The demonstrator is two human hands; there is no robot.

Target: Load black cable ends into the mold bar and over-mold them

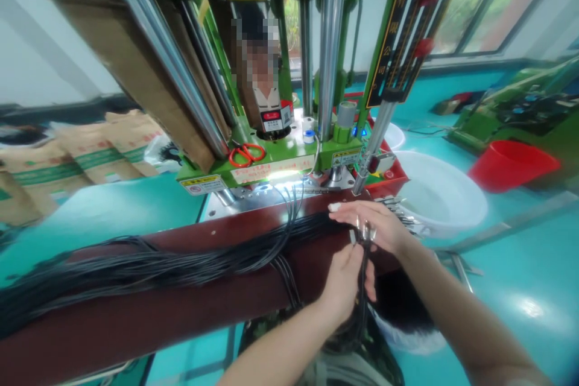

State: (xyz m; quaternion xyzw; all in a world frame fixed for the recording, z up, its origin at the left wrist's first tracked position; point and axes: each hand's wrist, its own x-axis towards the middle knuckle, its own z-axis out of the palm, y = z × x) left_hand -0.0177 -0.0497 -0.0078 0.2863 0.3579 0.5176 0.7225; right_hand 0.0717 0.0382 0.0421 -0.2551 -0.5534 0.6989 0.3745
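Observation:
My left hand (342, 282) is wrapped round a small bunch of black cables (363, 289), held upright above my lap. Metal connector ends (365, 230) stick up from the top of the bunch. My right hand (376, 224) lies just behind and over these ends, its fingers stretched out to the left. Something white covers a fingertip of that hand. Whether its palm presses on the connectors cannot be made out. To the left, a long thick bundle of black cables (181, 268) lies along the dark red bench (217, 307).
A green press (289, 163) with steel columns stands behind the bench, bearing orange-handled scissors (246, 155). More metal-ended pieces (400, 212) lie right of my hands. Beyond are a white tub (470, 199), a red bucket (511, 166) and paper sacks (85, 160). A person is behind the press.

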